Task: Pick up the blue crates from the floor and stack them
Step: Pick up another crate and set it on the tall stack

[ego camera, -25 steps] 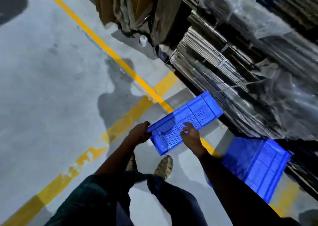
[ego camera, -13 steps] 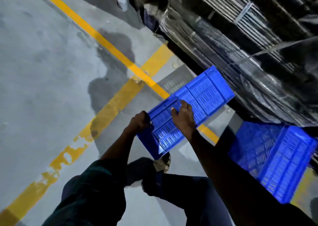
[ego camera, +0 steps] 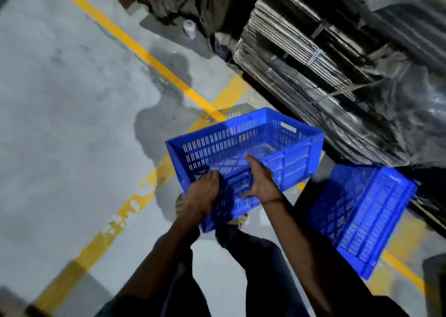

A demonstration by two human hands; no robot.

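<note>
Nearest, both hands hold a blue slotted crate off the floor, its open top tilted toward the camera; its inside is too blurred to read. The left hand has its grip curled over the near wall; the right hand grips the same wall beside it. To the right, a second blue crate lies tipped on the floor against strapped cardboard stacks. Beyond, yellow floor lines cross open concrete on the left.

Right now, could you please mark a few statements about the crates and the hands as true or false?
1. Both hands, left and right, hold the near crate. True.
2. That crate is turned upside down. False: its open side faces up.
3. A second crate lies tilted on the floor at the right. True.
4. The two crates are already stacked. False: they are apart.
5. The floor lines are white. False: yellow.
</note>
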